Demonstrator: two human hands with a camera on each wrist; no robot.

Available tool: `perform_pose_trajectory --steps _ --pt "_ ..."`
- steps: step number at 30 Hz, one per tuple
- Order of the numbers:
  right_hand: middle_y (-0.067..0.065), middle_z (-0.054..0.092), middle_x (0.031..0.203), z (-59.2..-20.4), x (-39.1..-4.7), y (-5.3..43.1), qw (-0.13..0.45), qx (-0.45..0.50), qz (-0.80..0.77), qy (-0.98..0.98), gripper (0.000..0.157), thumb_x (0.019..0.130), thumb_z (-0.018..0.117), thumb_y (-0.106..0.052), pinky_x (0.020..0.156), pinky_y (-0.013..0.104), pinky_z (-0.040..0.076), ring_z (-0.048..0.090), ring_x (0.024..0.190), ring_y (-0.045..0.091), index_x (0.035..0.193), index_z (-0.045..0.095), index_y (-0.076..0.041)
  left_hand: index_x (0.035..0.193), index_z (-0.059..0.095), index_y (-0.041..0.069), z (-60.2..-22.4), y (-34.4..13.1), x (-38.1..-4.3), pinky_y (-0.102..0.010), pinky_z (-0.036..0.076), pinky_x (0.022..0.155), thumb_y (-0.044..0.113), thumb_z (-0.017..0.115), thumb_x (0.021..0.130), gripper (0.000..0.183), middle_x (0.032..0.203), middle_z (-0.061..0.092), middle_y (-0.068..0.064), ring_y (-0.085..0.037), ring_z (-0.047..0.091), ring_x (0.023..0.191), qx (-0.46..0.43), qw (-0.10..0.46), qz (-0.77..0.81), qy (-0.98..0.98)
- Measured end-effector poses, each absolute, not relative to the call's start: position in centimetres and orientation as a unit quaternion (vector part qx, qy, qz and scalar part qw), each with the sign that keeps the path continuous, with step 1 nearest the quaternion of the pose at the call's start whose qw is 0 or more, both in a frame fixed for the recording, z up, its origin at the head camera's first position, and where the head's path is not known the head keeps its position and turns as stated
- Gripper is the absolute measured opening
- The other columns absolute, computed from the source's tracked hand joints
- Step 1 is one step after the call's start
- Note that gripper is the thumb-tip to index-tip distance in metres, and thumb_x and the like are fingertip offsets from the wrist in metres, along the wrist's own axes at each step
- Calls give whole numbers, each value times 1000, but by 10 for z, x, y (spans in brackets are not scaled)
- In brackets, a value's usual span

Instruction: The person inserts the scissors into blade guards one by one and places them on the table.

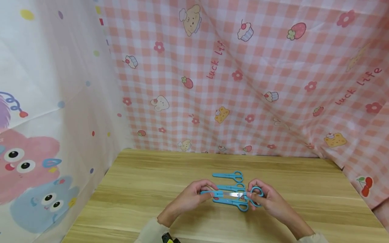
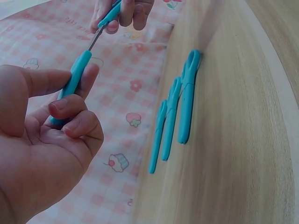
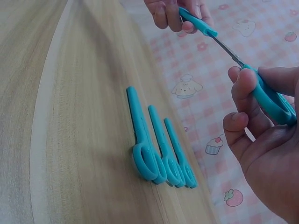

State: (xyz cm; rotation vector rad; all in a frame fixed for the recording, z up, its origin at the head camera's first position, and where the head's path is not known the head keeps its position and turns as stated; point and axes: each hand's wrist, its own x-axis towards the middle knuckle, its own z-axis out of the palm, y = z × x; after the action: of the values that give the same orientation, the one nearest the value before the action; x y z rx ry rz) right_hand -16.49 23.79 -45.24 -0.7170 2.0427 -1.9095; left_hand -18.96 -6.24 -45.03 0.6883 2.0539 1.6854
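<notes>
My left hand [image 1: 192, 195] pinches a turquoise blade cover [image 2: 77, 74] between thumb and fingers. Opposite it, my right hand [image 1: 271, 199] grips the turquoise handles of a pair of scissors [image 3: 270, 99], thumb on one side and fingertips on the other. Bare metal blades [image 1: 236, 194] show between the handles and the cover, their tips hidden inside it. Both wrist views show the held scissors raised above the table. Below them lie three more covered turquoise scissors, the far pair [image 1: 226, 175], a middle pair [image 2: 171, 121] and the near pair [image 1: 228, 201], side by side with handles to the right.
A wood-grain table [image 1: 146, 189] carries everything. Behind it hangs a pink checked cloth [image 1: 170, 131] with printed cakes, strawberries and flowers. A white cloth [image 1: 76, 135] with cartoon figures closes off the left side.
</notes>
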Motion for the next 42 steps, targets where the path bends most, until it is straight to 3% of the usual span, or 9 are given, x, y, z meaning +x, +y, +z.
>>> perform_pose_trajectory --steps 11,18,27,37,42 --pt "6 60 78 -452 -163 234 117 -260 -642 712 14 101 55 -9 63 33 52 59 64 8 105 47 2 116 65 7 -450 -59 -189 -20 27 47 12 60 98 19 95 70 -9 -8 32 53 248 192 597 738" --pt "1 57 76 -453 -163 230 128 -259 -645 708 15 101 55 -9 63 32 53 59 64 8 106 46 2 115 65 7 -448 -59 -188 -20 26 47 11 60 98 19 89 67 0 -7 31 51 245 194 600 737" --pt "6 60 80 -450 -162 225 132 -264 -659 692 15 101 54 -8 63 32 54 59 63 9 106 46 4 116 66 6 -446 -59 -187 -19 29 49 12 61 97 20 95 67 -15 -6 36 56 244 193 601 736" --pt "15 65 90 -452 -163 226 138 -260 -654 697 15 101 55 -9 62 32 54 59 64 8 106 46 2 116 66 7 -446 -57 -187 -20 33 55 12 62 97 20 100 71 -13 -7 45 66 250 192 600 735" --pt "10 65 89 -453 -163 225 140 -257 -652 699 15 101 55 -9 62 32 54 59 64 8 107 46 2 116 66 7 -446 -56 -188 -19 34 57 12 62 97 20 102 71 -16 -11 48 70 253 193 600 734"
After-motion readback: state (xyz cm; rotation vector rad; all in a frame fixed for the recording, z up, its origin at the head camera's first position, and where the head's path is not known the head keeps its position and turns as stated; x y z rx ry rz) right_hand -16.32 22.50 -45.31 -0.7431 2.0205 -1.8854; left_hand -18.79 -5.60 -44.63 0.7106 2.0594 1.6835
